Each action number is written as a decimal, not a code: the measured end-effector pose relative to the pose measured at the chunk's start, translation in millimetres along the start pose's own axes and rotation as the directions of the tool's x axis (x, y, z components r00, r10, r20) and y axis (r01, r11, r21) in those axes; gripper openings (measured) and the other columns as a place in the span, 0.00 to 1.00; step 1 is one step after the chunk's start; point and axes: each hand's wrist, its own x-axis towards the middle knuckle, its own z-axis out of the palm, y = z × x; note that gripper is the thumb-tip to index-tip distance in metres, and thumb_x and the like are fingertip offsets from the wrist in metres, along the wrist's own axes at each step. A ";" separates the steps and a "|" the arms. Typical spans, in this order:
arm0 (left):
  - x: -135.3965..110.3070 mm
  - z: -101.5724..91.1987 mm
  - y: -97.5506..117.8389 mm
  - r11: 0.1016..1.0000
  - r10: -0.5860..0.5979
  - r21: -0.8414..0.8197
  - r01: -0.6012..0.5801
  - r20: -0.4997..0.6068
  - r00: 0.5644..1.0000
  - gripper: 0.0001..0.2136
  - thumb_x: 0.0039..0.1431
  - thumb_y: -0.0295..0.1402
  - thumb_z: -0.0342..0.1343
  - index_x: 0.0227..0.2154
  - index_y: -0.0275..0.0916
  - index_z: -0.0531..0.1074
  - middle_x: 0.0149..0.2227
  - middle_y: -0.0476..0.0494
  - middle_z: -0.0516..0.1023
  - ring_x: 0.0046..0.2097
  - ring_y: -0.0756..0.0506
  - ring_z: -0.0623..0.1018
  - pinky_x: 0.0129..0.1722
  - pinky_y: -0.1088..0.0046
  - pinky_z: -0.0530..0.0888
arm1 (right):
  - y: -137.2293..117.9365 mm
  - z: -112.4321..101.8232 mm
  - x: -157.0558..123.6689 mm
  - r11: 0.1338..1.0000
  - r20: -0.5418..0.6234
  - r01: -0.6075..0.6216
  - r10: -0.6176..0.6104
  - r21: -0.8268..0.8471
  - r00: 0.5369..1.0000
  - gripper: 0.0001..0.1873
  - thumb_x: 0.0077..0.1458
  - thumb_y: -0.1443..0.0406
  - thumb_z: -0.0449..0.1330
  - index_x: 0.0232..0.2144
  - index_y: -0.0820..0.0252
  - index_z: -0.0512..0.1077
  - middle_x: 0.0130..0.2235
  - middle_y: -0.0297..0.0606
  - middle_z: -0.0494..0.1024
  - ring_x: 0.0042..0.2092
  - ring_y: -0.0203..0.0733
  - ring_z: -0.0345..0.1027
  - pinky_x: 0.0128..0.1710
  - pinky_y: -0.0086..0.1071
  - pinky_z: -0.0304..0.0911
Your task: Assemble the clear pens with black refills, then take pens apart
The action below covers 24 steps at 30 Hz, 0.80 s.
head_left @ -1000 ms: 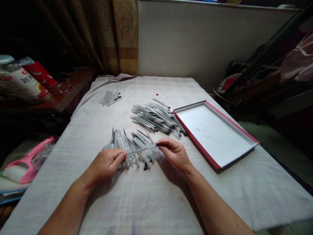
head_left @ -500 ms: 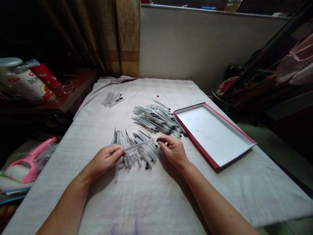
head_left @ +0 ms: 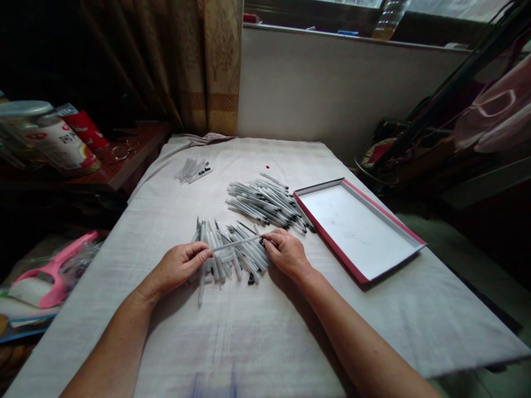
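A clear pen barrel (head_left: 236, 244) spans the gap between my hands. My left hand (head_left: 179, 265) is closed on its left end. At the far end, my right hand (head_left: 287, 251) pinches a small dark piece, apparently a black pen end cap (head_left: 262, 237), against the barrel's tip; my fingers partly hide it. Under the barrel lies a loose pile of clear barrels and dark-tipped refills (head_left: 219, 260). A black cap (head_left: 251, 279) rests at that pile's near edge. Behind my right hand is a larger heap of pens with black ends (head_left: 261, 202).
A shallow red-edged box lid (head_left: 360, 235) with a white inside lies at right on the cloth-covered table (head_left: 257, 342). A small group of barrels and black pieces (head_left: 193, 170) sits far left, with a red bit (head_left: 267, 167) farther back. Jars (head_left: 53, 138) stand on a side shelf.
My right hand has moved slightly left, bringing the black piece from just off the barrel's end to its tip. My left hand keeps its grip. The camera view has shifted a little.
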 end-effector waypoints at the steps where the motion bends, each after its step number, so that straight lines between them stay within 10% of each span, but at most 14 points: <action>1: -0.1 0.3 0.5 1.000 -0.004 -0.009 0.004 -0.001 1.000 0.19 0.59 0.48 0.48 0.29 0.37 0.75 0.26 0.48 0.75 0.29 0.47 0.73 0.28 0.77 0.69 | 0.7 -0.5 -0.2 1.000 -0.010 0.002 -0.002 0.028 1.000 0.13 0.58 0.66 0.56 0.39 0.56 0.80 0.36 0.40 0.79 0.40 0.44 0.73 0.40 0.34 0.64; 10: -0.5 1.3 4.4 0.999 -0.018 -0.049 0.017 -0.007 1.000 0.18 0.58 0.49 0.51 0.29 0.38 0.75 0.26 0.48 0.75 0.29 0.47 0.73 0.26 0.77 0.69 | -11.3 -9.0 -2.2 0.903 -0.087 0.081 -0.049 0.422 0.995 0.10 0.55 0.63 0.58 0.34 0.56 0.79 0.36 0.41 0.80 0.38 0.42 0.73 0.39 0.34 0.66; 24: -8.3 -32.4 -12.1 0.989 -0.120 -0.100 0.109 -0.110 0.987 0.17 0.53 0.49 0.55 0.31 0.39 0.74 0.22 0.51 0.70 0.23 0.50 0.68 0.21 0.78 0.65 | 1.3 -17.3 -2.3 0.638 -0.009 -0.276 0.406 0.719 0.914 0.16 0.44 0.52 0.64 0.26 0.60 0.74 0.21 0.31 0.71 0.20 0.32 0.57 0.18 0.27 0.54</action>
